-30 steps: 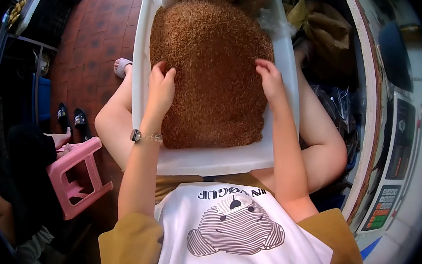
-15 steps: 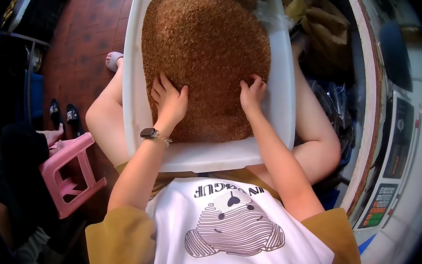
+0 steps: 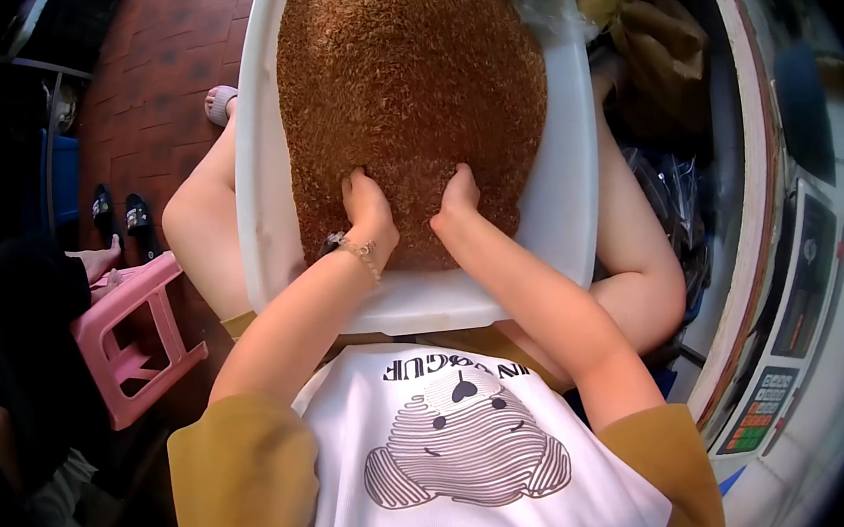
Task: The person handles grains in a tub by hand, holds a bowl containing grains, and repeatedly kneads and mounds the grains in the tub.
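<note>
My left hand (image 3: 369,208) is positioned at the near part of the grain (image 3: 406,84), left of centre. Its thumb is uppermost; the other fingers are largely hidden, so I cannot tell how far they are closed or how much grain they hold. My right hand (image 3: 458,192) is positioned opposite, right of centre, also in contact with the grain. It is partly curled, with its fingertips obscured; its exact opening and contents cannot be determined. The two hands are apart, with grain between them.

The grain forms a brown mound in the white tray (image 3: 426,313), which lies between my knees. A bare strip of tray shows along the near edge. Clear plastic (image 3: 553,19) lies at the right rim, toward the far end. A watch (image 3: 328,245) and a bracelet (image 3: 361,255) are fitted at my left wrist. The pink stool (image 3: 133,292) stands to the left; the sack (image 3: 658,37) lies to the right of the tray.
</note>
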`<control>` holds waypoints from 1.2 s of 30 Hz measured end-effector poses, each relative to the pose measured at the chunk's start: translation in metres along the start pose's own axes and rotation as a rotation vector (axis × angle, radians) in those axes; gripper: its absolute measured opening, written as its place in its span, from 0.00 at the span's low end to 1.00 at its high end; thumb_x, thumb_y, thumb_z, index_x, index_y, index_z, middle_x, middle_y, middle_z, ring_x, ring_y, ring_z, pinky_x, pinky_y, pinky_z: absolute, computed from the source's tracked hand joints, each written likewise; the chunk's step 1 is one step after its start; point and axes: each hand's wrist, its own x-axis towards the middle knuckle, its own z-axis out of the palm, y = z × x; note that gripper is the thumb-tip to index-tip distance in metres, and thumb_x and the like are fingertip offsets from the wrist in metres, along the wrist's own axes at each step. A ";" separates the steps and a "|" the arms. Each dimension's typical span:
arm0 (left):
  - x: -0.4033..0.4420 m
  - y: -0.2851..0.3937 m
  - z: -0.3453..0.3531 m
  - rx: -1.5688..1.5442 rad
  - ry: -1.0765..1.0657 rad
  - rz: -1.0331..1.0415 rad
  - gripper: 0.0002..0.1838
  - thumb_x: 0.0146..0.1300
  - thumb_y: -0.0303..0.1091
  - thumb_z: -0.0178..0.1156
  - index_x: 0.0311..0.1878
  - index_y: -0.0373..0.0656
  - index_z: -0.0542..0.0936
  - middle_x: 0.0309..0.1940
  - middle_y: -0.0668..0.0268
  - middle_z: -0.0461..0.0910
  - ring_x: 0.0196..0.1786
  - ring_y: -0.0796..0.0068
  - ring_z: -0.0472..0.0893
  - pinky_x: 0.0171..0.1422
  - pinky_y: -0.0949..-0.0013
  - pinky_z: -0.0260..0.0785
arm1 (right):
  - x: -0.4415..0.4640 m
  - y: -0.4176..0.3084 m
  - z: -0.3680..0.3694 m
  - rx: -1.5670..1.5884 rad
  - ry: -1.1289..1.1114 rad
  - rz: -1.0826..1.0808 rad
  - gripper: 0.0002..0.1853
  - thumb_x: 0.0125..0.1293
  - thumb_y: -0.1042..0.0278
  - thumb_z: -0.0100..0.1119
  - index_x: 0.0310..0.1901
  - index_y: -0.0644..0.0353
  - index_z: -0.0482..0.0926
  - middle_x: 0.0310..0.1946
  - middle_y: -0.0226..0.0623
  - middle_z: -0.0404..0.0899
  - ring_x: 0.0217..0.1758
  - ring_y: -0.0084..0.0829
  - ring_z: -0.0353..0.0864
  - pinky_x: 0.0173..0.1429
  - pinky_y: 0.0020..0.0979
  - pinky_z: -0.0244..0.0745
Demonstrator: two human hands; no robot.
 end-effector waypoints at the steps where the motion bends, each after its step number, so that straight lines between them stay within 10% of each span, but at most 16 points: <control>1: -0.007 0.006 0.001 -0.069 -0.033 -0.026 0.27 0.67 0.49 0.35 0.63 0.43 0.58 0.60 0.57 0.63 0.60 0.62 0.69 0.62 0.57 0.64 | -0.006 0.001 0.005 0.017 0.043 -0.005 0.24 0.65 0.59 0.35 0.57 0.66 0.65 0.53 0.40 0.71 0.52 0.36 0.74 0.54 0.39 0.72; 13: -0.051 0.074 0.062 -0.561 -0.384 0.111 0.21 0.61 0.44 0.39 0.46 0.40 0.73 0.46 0.58 0.76 0.48 0.61 0.76 0.55 0.56 0.69 | -0.035 -0.047 0.070 0.363 -0.338 -0.078 0.22 0.62 0.54 0.35 0.44 0.63 0.71 0.43 0.43 0.75 0.43 0.39 0.80 0.48 0.44 0.78; 23: -0.068 0.174 0.099 -0.735 -0.796 0.459 0.19 0.63 0.45 0.44 0.49 0.41 0.70 0.49 0.60 0.72 0.56 0.63 0.69 0.64 0.55 0.57 | -0.008 -0.123 0.139 0.372 -0.455 -0.447 0.20 0.62 0.62 0.38 0.49 0.66 0.71 0.52 0.46 0.71 0.57 0.39 0.69 0.63 0.43 0.62; 24: -0.055 0.171 0.091 -0.706 -0.680 0.401 0.22 0.63 0.45 0.43 0.55 0.40 0.68 0.52 0.63 0.71 0.60 0.67 0.65 0.67 0.57 0.49 | -0.002 -0.123 0.126 0.329 -0.485 -0.399 0.25 0.61 0.58 0.42 0.58 0.62 0.67 0.60 0.32 0.66 0.66 0.30 0.58 0.71 0.50 0.29; 29: -0.057 0.131 0.047 -0.457 -0.215 0.625 0.23 0.63 0.43 0.41 0.57 0.41 0.69 0.54 0.68 0.71 0.62 0.71 0.64 0.69 0.62 0.47 | -0.009 -0.112 0.069 0.360 -0.211 -0.509 0.26 0.64 0.64 0.40 0.60 0.70 0.63 0.59 0.48 0.64 0.65 0.37 0.61 0.69 0.35 0.52; 36: -0.022 0.068 0.012 -0.049 0.294 0.675 0.24 0.62 0.38 0.43 0.60 0.39 0.64 0.60 0.55 0.61 0.64 0.62 0.60 0.68 0.62 0.51 | 0.036 -0.068 -0.007 0.136 0.226 -0.658 0.21 0.65 0.65 0.36 0.53 0.67 0.71 0.54 0.45 0.71 0.61 0.37 0.67 0.67 0.36 0.58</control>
